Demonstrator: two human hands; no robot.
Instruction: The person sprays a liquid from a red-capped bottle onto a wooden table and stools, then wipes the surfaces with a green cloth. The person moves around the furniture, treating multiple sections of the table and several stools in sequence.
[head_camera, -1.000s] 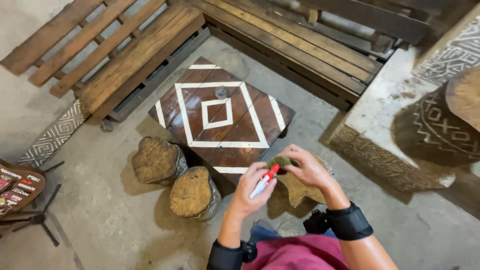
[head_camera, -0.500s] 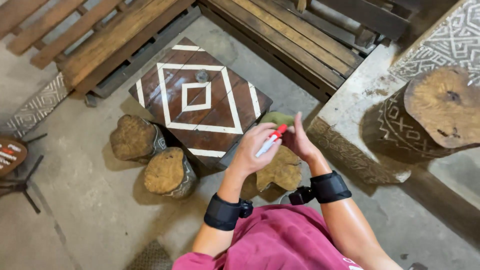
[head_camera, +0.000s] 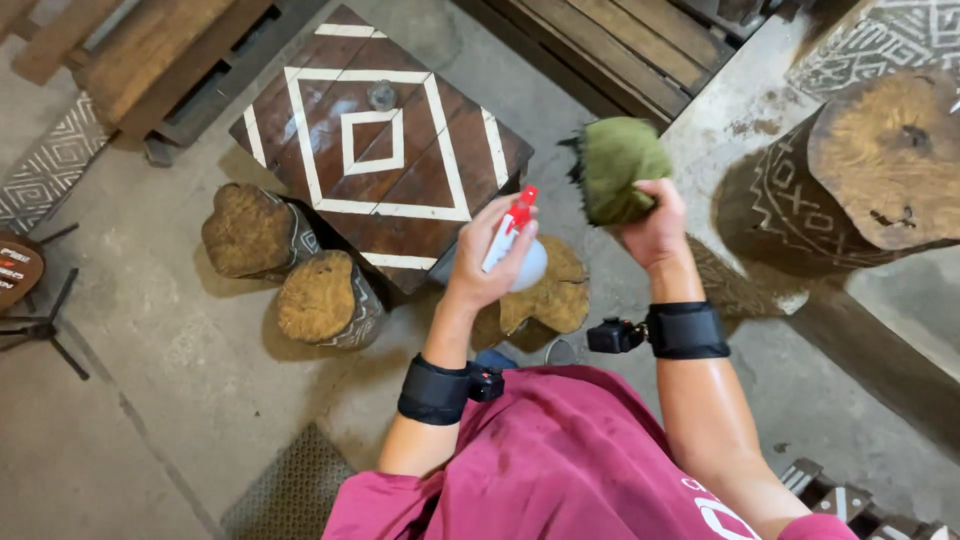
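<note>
My left hand (head_camera: 480, 262) grips a spray bottle (head_camera: 517, 250) with a red nozzle and a pale body, held in front of my chest. My right hand (head_camera: 655, 222) clutches a crumpled green cloth (head_camera: 618, 167), raised a little to the right of the bottle. Both wrists wear black bands. Just beyond the hands stands a low dark wooden table (head_camera: 300, 115) painted with white diamond lines; a small round grey object (head_camera: 381, 95) rests on its top.
Three stump stools (head_camera: 245, 228), (head_camera: 322, 296), (head_camera: 553, 290) sit around the table's near edge. A large patterned stump (head_camera: 885, 165) stands at right, wooden pallets (head_camera: 140, 50) and a slatted bench (head_camera: 620, 40) behind. A small tripod stand (head_camera: 30, 300) is at left.
The hands have come apart: the right hand lifted the green cloth up and to the right, and the left hand still holds the bottle. The view has shifted closer over the table.
</note>
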